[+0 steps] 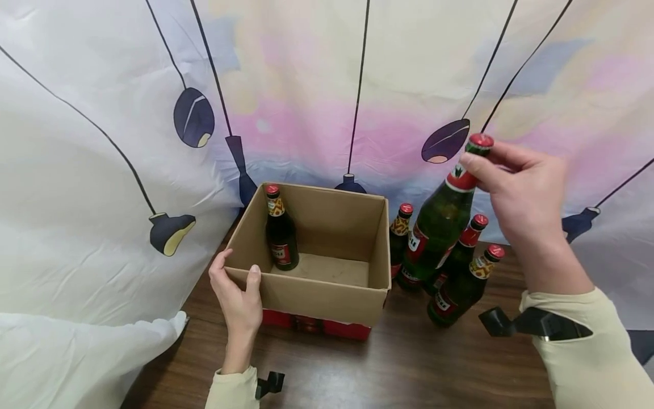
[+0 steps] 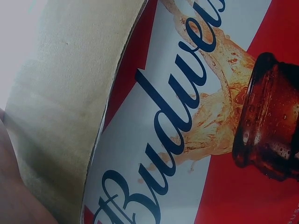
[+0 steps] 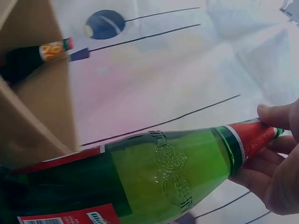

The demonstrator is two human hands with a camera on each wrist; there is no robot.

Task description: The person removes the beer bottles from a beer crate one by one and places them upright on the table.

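My right hand (image 1: 528, 193) grips a green beer bottle (image 1: 443, 213) by its red-foiled neck, the bottle tilted and raised beside the box. In the right wrist view, thumb and fingers wrap the bottle's neck (image 3: 252, 140). My left hand (image 1: 237, 295) holds the front left corner of an open cardboard box (image 1: 322, 292), thumb over the rim. Inside the box, one dark bottle (image 1: 281, 236) with a red cap stands at the left wall. The left wrist view shows the box's folded flap (image 2: 65, 93) and its red and white printed side (image 2: 154, 140), with part of the left hand at the edge.
Right of the box stand several capped bottles, among them a front one (image 1: 462, 287), a rear one (image 1: 399, 233) and one with a red neck (image 1: 472, 233). A patterned cloth (image 1: 306, 85) hangs behind. White fabric (image 1: 92, 352) drapes at the left over the wooden table (image 1: 419, 369).
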